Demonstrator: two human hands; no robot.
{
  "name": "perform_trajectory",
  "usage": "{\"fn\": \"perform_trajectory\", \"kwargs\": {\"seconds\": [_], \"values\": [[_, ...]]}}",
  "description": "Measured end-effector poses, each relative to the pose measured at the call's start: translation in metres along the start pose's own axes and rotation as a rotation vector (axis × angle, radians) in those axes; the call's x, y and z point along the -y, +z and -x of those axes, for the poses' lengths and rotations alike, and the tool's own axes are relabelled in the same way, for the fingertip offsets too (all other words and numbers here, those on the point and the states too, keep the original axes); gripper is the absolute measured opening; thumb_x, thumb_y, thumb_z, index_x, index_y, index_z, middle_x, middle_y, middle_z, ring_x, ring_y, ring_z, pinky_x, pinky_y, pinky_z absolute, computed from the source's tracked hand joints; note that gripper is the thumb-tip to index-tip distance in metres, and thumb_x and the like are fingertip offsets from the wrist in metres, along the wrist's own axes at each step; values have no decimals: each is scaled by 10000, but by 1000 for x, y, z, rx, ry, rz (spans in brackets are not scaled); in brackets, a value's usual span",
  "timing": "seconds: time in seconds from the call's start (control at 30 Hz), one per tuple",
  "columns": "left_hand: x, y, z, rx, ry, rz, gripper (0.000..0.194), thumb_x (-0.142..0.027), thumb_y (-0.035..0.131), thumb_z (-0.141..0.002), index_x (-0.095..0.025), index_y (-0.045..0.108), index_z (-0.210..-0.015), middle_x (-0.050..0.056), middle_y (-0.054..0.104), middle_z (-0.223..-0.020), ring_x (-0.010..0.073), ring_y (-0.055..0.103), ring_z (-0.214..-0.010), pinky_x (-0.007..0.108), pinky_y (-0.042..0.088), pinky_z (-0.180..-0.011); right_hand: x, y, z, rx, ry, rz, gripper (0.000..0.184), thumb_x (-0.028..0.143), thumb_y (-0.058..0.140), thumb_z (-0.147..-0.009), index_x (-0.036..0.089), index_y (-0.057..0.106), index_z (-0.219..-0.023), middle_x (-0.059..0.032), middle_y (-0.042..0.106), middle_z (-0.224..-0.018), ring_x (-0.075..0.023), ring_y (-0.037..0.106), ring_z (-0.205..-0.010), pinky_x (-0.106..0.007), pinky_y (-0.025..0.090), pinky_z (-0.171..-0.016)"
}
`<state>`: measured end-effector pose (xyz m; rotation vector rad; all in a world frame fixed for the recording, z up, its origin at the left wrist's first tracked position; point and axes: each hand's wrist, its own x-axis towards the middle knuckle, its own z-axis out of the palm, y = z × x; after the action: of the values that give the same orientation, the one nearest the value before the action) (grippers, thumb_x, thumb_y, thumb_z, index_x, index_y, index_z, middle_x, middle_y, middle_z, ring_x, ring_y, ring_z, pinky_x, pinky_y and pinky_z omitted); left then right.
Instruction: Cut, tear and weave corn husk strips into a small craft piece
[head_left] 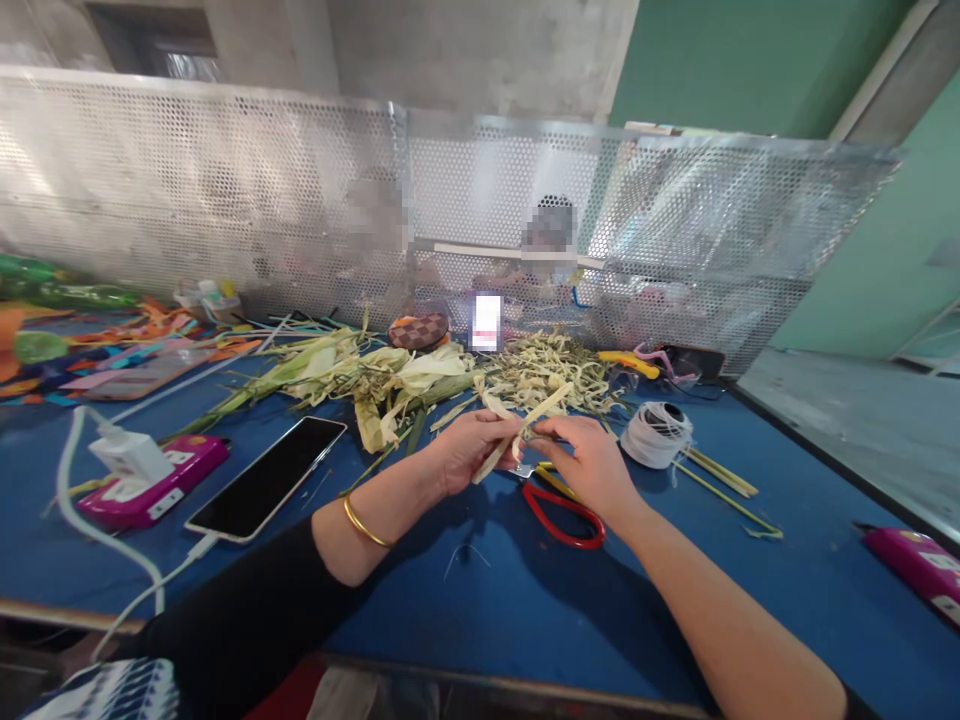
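Observation:
My left hand (pixel 474 450) pinches pale strips of corn husk (pixel 550 402) above the blue table. The fingers of my right hand (pixel 581 452) are closed on the same husk strips, close to the left fingertips. The strips cross between both hands, and their ends stick out above and below. Under my right hand lie scissors with a red handle (pixel 566 541), partly hidden by it. Just beyond the hands is a heap of shredded husk (pixel 559 365). Larger husk leaves (pixel 409 372) are spread to its left.
On the right stand a spool of white thread (pixel 655 436) and some thin stalks (pixel 721 472). A phone (pixel 268 478) and a magenta power strip (pixel 154 482) with white cables lie left. A perforated metal screen (pixel 300 200) borders the table's back; people sit behind it.

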<state>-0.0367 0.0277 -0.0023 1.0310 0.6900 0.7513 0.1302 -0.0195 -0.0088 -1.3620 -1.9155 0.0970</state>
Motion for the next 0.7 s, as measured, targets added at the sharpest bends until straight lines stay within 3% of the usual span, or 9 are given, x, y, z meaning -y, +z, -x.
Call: {"fn": "perform_trajectory", "kwargs": {"seconds": [0.23, 0.47, 0.6, 0.7], "values": [[2, 0, -1, -5, -65, 0, 141, -241, 671, -734, -144, 569, -723, -11, 580, -584, 97, 540, -479, 237, 458, -532, -4, 6, 2, -55, -90, 19, 121, 297, 549, -855, 227, 643, -883, -45, 710, -897, -222, 619, -883, -362, 417, -841], [5, 0, 0, 22, -137, 0, 175, -282, 630, -783, -122, 573, -740, -1, 586, -591, 95, 546, -498, 238, 469, -553, 0, 7, 5, -107, -241, 86, 116, 199, 495, -866, 220, 606, -840, -30, 687, -781, -202, 610, -774, -385, 410, -874], [6, 1, 0, 48, -103, 4, 199, -277, 679, -753, -140, 565, -842, 17, 650, -720, 102, 598, -534, 223, 465, -527, -5, 11, 3, -180, -164, 0, 149, 203, 484, -850, 219, 631, -828, -53, 698, -841, -222, 608, -839, -397, 415, -866], [5, 2, -1, 12, -64, -17, 227, -241, 702, -730, -145, 546, -863, 22, 664, -736, 85, 599, -512, 167, 403, -440, -9, 9, 0, -133, -28, -215, 130, 280, 550, -813, 207, 658, -819, -56, 687, -882, -225, 604, -875, -374, 423, -843]]}}
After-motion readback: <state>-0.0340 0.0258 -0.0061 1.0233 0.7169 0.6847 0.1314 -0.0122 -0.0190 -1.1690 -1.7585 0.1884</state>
